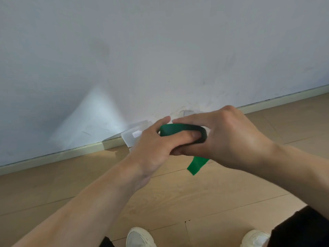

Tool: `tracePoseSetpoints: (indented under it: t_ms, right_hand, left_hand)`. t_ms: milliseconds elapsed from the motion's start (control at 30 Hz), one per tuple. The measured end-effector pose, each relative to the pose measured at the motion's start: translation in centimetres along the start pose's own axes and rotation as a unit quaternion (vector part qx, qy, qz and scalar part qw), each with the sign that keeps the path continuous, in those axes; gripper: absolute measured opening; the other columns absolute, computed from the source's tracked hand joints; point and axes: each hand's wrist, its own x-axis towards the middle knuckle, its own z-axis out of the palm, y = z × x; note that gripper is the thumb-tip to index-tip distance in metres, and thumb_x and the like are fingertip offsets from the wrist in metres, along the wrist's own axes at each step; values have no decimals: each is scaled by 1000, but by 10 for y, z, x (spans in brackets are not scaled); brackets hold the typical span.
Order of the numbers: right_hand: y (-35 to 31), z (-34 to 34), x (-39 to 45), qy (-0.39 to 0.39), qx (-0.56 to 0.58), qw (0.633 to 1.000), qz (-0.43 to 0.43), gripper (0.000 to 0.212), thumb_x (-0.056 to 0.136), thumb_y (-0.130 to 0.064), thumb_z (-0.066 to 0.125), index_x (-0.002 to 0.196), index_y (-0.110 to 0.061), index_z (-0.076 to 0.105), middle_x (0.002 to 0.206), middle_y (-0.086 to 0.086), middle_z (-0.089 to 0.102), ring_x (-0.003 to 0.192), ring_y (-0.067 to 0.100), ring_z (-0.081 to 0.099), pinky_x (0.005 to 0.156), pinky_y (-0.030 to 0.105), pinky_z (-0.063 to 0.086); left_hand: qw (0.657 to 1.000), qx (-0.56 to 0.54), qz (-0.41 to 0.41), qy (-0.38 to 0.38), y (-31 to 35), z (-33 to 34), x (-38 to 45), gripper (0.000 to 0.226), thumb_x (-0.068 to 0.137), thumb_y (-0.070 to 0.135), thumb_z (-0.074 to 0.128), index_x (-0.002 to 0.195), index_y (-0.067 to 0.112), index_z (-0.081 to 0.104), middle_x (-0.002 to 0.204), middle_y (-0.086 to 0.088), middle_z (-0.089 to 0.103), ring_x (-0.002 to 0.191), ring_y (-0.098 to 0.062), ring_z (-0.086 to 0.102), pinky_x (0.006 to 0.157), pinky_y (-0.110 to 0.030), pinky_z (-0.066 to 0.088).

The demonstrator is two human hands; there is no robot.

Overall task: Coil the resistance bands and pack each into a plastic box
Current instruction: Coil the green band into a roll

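While curled, both hands (187, 139) grip green band (179, 130).

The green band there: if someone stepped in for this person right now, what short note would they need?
Left hand: grip on the green band, thumb across the coil.
Right hand: grip on the same coil from the other side.
A loose tail hangs below the hands, so coiling is unfinished.
Clear plastic box sits on the floor by the wall, behind the hands.
Left: finish the coil, put it in the box.
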Motion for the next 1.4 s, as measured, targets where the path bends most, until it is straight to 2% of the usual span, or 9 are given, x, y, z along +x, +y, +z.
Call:
tracePoseSetpoints:
  t_ms: [133, 300, 400, 567, 667, 767, 867, 1067, 1400]
  right_hand:
    - [10, -18, 4, -80, 161, 983, 41, 62, 58, -45, 91, 116, -48, 69, 98, -34, 72, 101, -20, 62, 82, -2, 42]
    - [12, -16, 6, -70, 255, 964, 33, 44, 59, -38, 90, 101, -27, 79, 89, -8, 80, 90, 10, 76, 82, 26, 60]
    - [12, -15, 5, -58, 196, 977, 57, 44, 58, -51, 89, 97, -34, 78, 85, -2, 79, 87, 21, 75, 80, 46, 60]
    - [8, -4, 5, -11, -127, 992, -1, 43, 73, -70, 55, 93, -37, 72, 60, -8, 64, 52, 14, 52, 49, 29, 40]
    - [3, 8, 1, -8, -158, 987, -37, 46, 77, -73, 44, 98, -41, 69, 62, -12, 63, 54, 10, 50, 52, 29, 40]
    - [2, 3, 1, -8, -12, 1000, -16, 46, 72, -65, 69, 115, -49, 68, 87, -24, 75, 80, 2, 69, 71, 26, 56]
    - [4, -13, 3, -40, 142, 989, 19, 57, 58, -50, 89, 112, -50, 70, 101, -37, 70, 98, -15, 65, 82, 3, 47]
    - [12, -23, 7, -102, 203, 974, -19, 55, 58, -36, 90, 109, -47, 71, 97, -29, 75, 101, -13, 66, 83, 1, 45]
    - [24, -22, 8, -67, 202, 977, 14, 45, 61, -35, 91, 103, -26, 78, 95, -21, 78, 99, -10, 69, 86, 4, 46]
  left_hand:
    - [987, -138, -6, -80, 5, -1, -3, 38, 75, 39, 70, 105, 17, 77, 98, -6, 80, 83, -16, 74, 78, -32, 55]
    - [966, -227, -36, -120, 2, -3, 0, 57, 67, 46, 72, 115, 14, 75, 111, -13, 76, 92, -24, 71, 86, -38, 55]
    - [963, -230, -50, -130, 3, -5, 3, 58, 75, 41, 73, 125, 11, 70, 113, -12, 75, 97, -24, 69, 105, -44, 51]
    - [998, -35, -44, -34, 5, 2, 2, 118, 50, 59, 88, 153, 27, 39, 115, 8, 76, 106, -11, 72, 110, -39, 47]
    - [999, 3, -42, 32, 0, 9, -1, 132, 37, 57, 91, 155, 37, 35, 118, 10, 75, 113, -11, 70, 111, -37, 45]
    - [995, -90, -31, -31, -2, 4, 3, 99, 58, 38, 90, 146, 14, 51, 100, 4, 77, 90, -9, 75, 99, -35, 51]
    - [977, -181, -23, -111, 3, 3, 0, 45, 68, 36, 78, 109, 15, 77, 96, -3, 77, 82, -14, 71, 88, -37, 53]
    - [967, -223, -28, -124, 4, -2, -3, 34, 70, 36, 74, 98, 18, 80, 105, -11, 78, 85, -20, 74, 74, -31, 59]
    - [955, -252, -41, -149, 5, -7, 1, 59, 78, 41, 67, 129, 9, 68, 127, -19, 71, 106, -29, 70, 95, -40, 54]
